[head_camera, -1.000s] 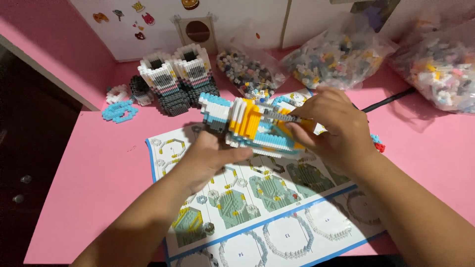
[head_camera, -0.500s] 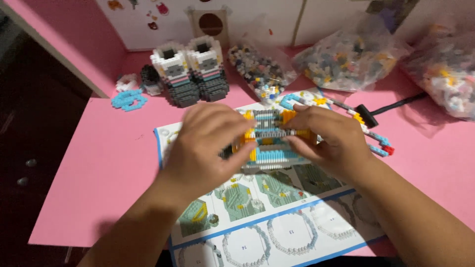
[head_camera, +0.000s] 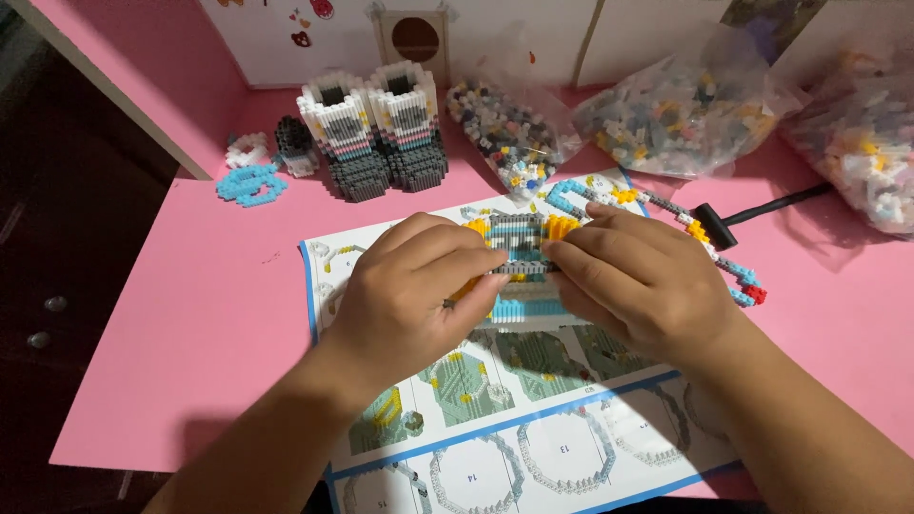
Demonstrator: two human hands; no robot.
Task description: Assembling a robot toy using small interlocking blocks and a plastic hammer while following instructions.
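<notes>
A home hobby corner: a pink worktop against a white sticker-dotted wall, clear plastic bags of tiny building bricks along the far edge, a printed paper instruction sheet nearer.

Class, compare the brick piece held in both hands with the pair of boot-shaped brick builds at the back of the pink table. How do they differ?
The held brick piece is gripped between the left hand and right hand above the instruction sheet; the boot-shaped builds stand untouched on the pink table. The held piece shows yellow and light blue; the boots are white and dark grey. The held piece is largely hidden; the boots show fully. Both are made of tiny bricks.
</notes>
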